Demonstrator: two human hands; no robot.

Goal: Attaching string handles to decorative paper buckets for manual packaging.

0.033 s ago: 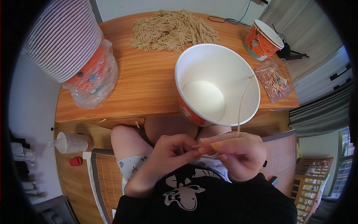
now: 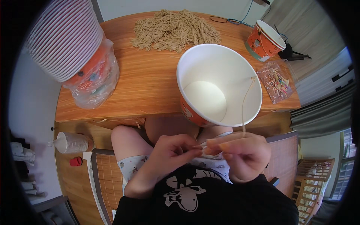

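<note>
A large white-lined paper bucket (image 2: 205,95) with an orange outside leans at the front edge of the table, its mouth tilted toward me. A thin tan string (image 2: 245,100) is knotted through its right wall and hangs down over the rim to my right hand (image 2: 245,152), whose fingers are pinched on it. My left hand (image 2: 174,152) is closed in a pinch just left of the right fingertips, above my lap. What sits between the left fingers is too small to make out.
A pile of tan strings (image 2: 174,32) lies at the back of the table (image 2: 146,82). Stacked buckets (image 2: 65,41), partly bagged, stand at left. At right are a smaller orange bucket (image 2: 262,43) and a clear bag of small colourful pieces (image 2: 276,82).
My right hand has shifted slightly to the right, its fingertips a little farther from the left ones. The hanging string has swung right with it. The left hand is nearly still.
</note>
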